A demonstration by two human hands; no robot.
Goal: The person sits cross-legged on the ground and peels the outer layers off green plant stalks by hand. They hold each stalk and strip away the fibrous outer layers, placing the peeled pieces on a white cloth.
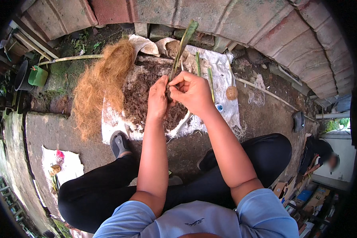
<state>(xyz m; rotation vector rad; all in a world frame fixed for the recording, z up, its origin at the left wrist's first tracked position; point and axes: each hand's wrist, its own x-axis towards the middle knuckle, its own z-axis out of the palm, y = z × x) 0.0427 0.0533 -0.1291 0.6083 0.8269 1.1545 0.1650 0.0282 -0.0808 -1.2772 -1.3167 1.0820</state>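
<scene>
Both hands meet over dark, crumbly planting material (pixel 142 92) on a white woven sack (pixel 119 128). A plant with a long green leaf (pixel 183 44) stands up from between them, its base mostly hidden by the fingers. My left hand (pixel 159 96) is closed around that base. My right hand (pixel 192 92) pinches at the same spot with thumb and forefinger. More leafy plants (pixel 210 80) lie on the sack to the right, near a wrapped brown ball (pixel 231 92) and a small blue-and-white round object (pixel 219 107).
Loose coconut fibre (pixel 104 74) is heaped at the sack's left. Farther left are a green container (pixel 37 76) and a smaller white sack (pixel 74 163) with items. Roof tiles (pixel 202 12) overhang the far side. A person (pixel 319 153) bends at the far right.
</scene>
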